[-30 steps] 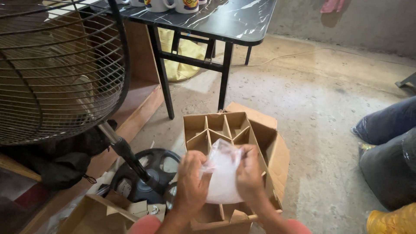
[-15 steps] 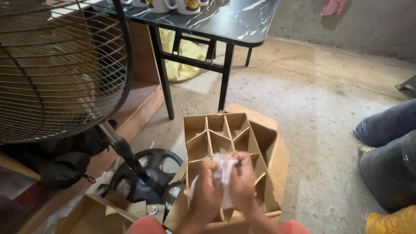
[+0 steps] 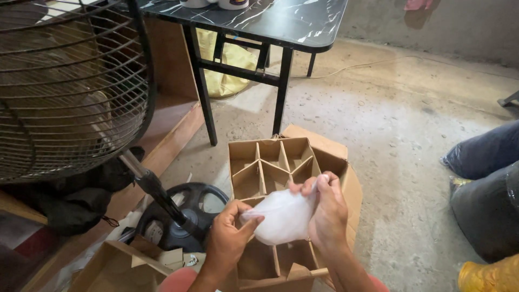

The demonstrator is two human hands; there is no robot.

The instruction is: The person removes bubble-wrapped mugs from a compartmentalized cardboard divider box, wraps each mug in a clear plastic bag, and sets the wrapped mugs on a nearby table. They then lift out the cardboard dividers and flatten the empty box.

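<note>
Both my hands hold a white, translucent plastic-wrapped bundle just above an open cardboard box with cardboard dividers forming several empty cells. My left hand grips the bundle's lower left end with the thumb on top. My right hand wraps its right side, fingers pinching the top of the wrap. What is inside the wrap is hidden.
A standing fan with a wire cage and a round black base stands to the left. A black marble-look table is at the back. Another person's legs are at the right. A second cardboard box lies bottom left.
My hands first pressed the white bundle low over the box's near cells, then lifted it. Now it lies sideways between my hands, spread wider.
</note>
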